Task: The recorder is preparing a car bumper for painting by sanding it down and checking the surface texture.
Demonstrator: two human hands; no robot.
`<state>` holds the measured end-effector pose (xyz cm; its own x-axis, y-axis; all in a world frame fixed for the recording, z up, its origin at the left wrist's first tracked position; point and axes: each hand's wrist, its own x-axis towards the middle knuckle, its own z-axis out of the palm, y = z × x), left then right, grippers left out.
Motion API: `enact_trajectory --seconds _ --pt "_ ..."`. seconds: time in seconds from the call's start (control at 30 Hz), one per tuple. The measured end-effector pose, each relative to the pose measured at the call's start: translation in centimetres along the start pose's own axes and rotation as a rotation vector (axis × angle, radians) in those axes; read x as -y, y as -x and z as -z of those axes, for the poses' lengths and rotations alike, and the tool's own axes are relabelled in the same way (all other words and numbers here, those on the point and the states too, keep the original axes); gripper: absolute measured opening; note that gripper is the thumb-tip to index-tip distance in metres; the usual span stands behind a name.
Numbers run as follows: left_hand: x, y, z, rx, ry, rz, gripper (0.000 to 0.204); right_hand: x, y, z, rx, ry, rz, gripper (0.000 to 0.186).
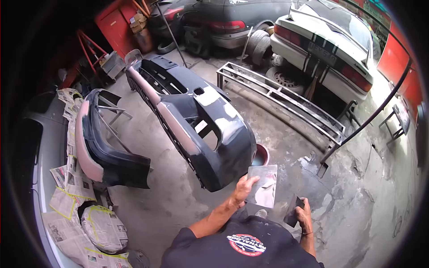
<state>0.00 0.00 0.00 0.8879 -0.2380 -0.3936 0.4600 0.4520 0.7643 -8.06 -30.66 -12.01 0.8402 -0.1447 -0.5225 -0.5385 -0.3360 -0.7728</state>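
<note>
My left hand (243, 189) grips the edge of a flat rectangular plate (268, 183), pale and shiny with a whitish smear across its face. A thin dark rectangular sheet (292, 213) is in my right hand (304, 214), with the thumb and fingers closed on its edge. From this view I cannot tell whether it is sandpaper or a spreader. Just beyond my left hand stands a large dark car bumper (228, 149) with pink and whitish filler patches. Its near end comes close to the plate, but I see no contact.
A reddish bucket (263, 154) of liquid sits beside the bumper's near end. Another pink-and-black bumper (91, 154) stands left, next to a newspaper-masked car (44, 156). A metal frame (281, 96) lies ahead right, before a white car (324, 49) and loose tires (259, 44).
</note>
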Motion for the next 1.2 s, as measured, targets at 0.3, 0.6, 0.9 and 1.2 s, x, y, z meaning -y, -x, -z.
enact_trajectory --seconds 0.3,0.6,0.9,1.2 --pt "5.2 -17.0 -8.4 -0.022 -0.239 0.011 0.028 6.3 -14.5 9.3 0.025 0.102 0.392 0.050" --pt "-4.5 -33.4 -15.5 -0.026 -0.121 -0.147 0.023 14.8 -28.2 21.3 -0.268 0.420 0.516 0.053" --pt "-7.0 -39.4 -13.5 -0.279 0.108 -0.210 0.024 23.9 -43.0 21.2 0.030 0.353 0.589 0.056" --pt "-6.7 -44.7 -15.3 -0.681 0.272 -0.436 0.025 35.8 -57.2 19.5 0.473 0.549 0.750 0.056"
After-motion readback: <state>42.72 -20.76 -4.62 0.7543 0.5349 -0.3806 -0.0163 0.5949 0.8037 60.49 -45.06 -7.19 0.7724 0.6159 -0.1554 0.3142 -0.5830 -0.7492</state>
